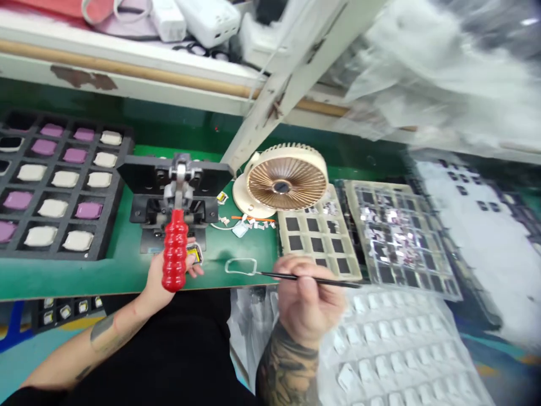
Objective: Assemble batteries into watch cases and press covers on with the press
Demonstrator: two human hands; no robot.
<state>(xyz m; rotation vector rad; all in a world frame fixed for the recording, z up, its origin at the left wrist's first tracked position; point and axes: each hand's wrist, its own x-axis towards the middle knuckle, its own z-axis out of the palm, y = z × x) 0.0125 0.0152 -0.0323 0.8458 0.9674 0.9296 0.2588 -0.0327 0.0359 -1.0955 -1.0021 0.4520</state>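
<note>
Beneath the red handle [174, 251] of a black and metal press [180, 186], my left hand [163, 279] is partly hidden. Its fingers hold a small device with a yellow patch [194, 255]. My right hand [310, 299], slightly blurred, pinches black tweezers [291, 276] that point left. At the tweezers' tip hangs a thin whitish rectangular ring [240, 267], over the green table [236, 248], to the right of my left hand.
A beige fan [287, 177] stands behind the tweezers. A dark foam tray [112, 225] with white and purple pieces lies left. Divided trays [353, 248] are at right, with a white tray of pieces [380, 344] nearer. A white post [291, 73] slants behind.
</note>
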